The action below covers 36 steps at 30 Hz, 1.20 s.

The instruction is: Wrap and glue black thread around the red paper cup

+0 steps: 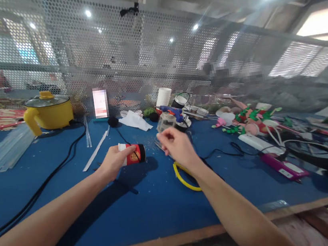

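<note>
My left hand (114,162) is closed around a small cylinder (134,154), held sideways above the blue table. The cylinder is red with a gold emblem, white at one end and black at the other. A thin black cord (122,136) crosses it and runs towards a black ball (113,122). To the right, my right hand (176,143) is raised with its fingertips pinched together; whatever they hold, if anything, is too small to make out. Beneath its wrist lies a yellow curved handle (186,179), partly hidden. Behind this hand, a blue glue gun (172,113) rests on a clear jar (165,122).
A yellow electric pot (50,113) and translucent sticks (7,149) stand at left, with a black cable (63,160). A lit phone (100,103) leans at the back. A power strip (260,144), purple box (284,167) and artificial flowers (247,116) are at right.
</note>
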### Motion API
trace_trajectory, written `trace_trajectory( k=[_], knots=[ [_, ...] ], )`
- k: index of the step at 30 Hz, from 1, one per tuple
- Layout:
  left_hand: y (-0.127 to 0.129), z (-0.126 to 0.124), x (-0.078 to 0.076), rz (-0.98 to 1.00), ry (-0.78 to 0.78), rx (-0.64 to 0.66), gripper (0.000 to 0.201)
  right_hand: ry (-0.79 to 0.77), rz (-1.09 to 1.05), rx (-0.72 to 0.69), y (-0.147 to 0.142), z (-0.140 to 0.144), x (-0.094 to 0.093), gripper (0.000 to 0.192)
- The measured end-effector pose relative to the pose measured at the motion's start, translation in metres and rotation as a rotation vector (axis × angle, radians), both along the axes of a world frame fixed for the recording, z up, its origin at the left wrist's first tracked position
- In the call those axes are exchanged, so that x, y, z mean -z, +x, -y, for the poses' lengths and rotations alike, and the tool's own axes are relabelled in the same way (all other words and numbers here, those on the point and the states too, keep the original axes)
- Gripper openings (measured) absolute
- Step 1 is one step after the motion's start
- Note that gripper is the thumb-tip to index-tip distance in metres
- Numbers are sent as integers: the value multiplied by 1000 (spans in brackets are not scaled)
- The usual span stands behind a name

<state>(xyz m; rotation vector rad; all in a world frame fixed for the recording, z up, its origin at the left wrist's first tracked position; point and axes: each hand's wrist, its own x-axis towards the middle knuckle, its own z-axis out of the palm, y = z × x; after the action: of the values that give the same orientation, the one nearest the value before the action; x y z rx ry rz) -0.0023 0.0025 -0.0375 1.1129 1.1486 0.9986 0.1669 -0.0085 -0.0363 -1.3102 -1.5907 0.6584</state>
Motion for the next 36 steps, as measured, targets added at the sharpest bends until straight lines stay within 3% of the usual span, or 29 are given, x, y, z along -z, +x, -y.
trace_trajectory(
  k=[6, 9, 15, 21, 28, 32, 36],
  knots=[
    [-3, -4, 6, -66, 101, -16, 24, 312, 48, 395, 49, -25, -42, 11],
    [-4, -4, 7, -125, 180, -31, 23, 149, 106, 571, 72, -47, -50, 11],
    [-4, 0, 5, -221, 262, -29, 20, -255, -52, 408, 85, -83, -40, 35],
    [-2, 1, 3, -260, 265, -7, 30, -449, -217, 321, 76, -99, -37, 29],
    [-3, -4, 9, -268, 255, -15, 25, -339, -341, 385, 66, -97, -27, 30],
    [-4, -5, 10, -256, 259, -23, 26, -168, -419, 385, 60, -90, -32, 11],
    [-4, -4, 7, -235, 274, -35, 22, 18, -489, 304, 47, -65, -43, 3]
  ],
)
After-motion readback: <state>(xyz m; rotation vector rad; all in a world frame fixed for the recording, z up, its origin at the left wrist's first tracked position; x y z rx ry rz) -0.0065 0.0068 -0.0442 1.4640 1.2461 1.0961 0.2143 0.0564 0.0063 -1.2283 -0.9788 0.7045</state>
